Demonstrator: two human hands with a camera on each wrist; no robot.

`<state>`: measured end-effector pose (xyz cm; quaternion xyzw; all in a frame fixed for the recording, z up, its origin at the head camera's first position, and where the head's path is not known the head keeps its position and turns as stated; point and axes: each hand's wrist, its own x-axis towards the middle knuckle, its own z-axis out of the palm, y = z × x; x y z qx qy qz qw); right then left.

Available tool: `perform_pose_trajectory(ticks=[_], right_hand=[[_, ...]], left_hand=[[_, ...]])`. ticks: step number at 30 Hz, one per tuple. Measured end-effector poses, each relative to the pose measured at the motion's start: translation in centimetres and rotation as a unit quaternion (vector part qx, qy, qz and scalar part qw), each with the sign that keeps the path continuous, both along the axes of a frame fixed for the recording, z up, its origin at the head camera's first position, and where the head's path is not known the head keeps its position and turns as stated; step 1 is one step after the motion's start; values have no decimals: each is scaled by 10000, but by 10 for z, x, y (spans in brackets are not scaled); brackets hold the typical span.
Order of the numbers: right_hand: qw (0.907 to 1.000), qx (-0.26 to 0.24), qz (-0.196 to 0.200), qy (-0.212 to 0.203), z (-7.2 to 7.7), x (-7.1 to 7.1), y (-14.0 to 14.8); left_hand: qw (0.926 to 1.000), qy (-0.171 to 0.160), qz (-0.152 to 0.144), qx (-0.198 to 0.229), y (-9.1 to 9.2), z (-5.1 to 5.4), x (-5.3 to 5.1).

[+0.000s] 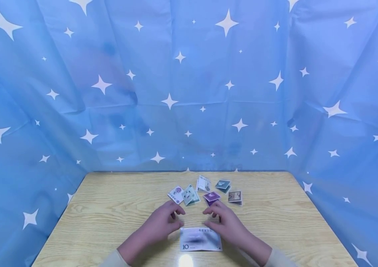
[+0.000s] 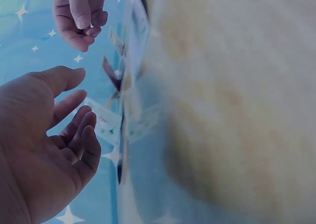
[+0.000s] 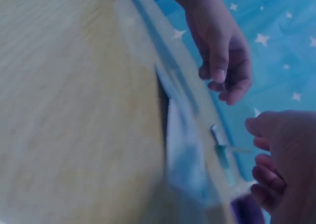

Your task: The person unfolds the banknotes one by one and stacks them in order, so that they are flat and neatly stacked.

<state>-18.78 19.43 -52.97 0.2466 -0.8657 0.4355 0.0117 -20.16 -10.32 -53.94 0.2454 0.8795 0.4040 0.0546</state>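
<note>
A 10 banknote [image 1: 202, 243], pale with a bluish-purple tint, lies unfolded on the table near its front edge. Just beyond its left end hovers my left hand [image 1: 162, 223], fingers loosely bent, nothing between them. My right hand [image 1: 225, 224] mirrors it beyond the note's right end, its thumb near the upper corner. In the left wrist view, both the left hand [image 2: 49, 150] and the facing right hand [image 2: 81, 16] are bare of any object. The right wrist view shows the same gap between the right hand [image 3: 291, 159] and the left hand [image 3: 224, 61].
Folded banknotes lie beyond the hands: a purple one [image 1: 212, 196], a green one [image 1: 189, 194], a 5 note [image 1: 176, 193], a whitish one [image 1: 204, 183], a teal one [image 1: 223, 184] and a brown one [image 1: 235, 196]. A blue star-patterned curtain [image 1: 202, 122] surrounds the wooden table [image 1: 115, 196].
</note>
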Motion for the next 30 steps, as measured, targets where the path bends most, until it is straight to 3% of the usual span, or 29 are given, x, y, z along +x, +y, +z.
perform_pose_trajectory(ticks=[7,14,18,25,30], right_hand=[[9993,-217,135,264,12,-24,-18],[10000,-82,-38,10,26,-47,-41],[9996,118,140,197,31,-65,-55],[9956,777,452,261,33,-97,-80],[9932,1062,480,-7,28,-118,-89]], left_hand=[[9988,195,389,228,-4,14,-13],[9956,414,788,297,-13,16,-33],[9932,628,967,176,-18,15,-43],[9900,969,940,-410,-24,14,-63],[9921,729,912,-452,-27,9,-77]])
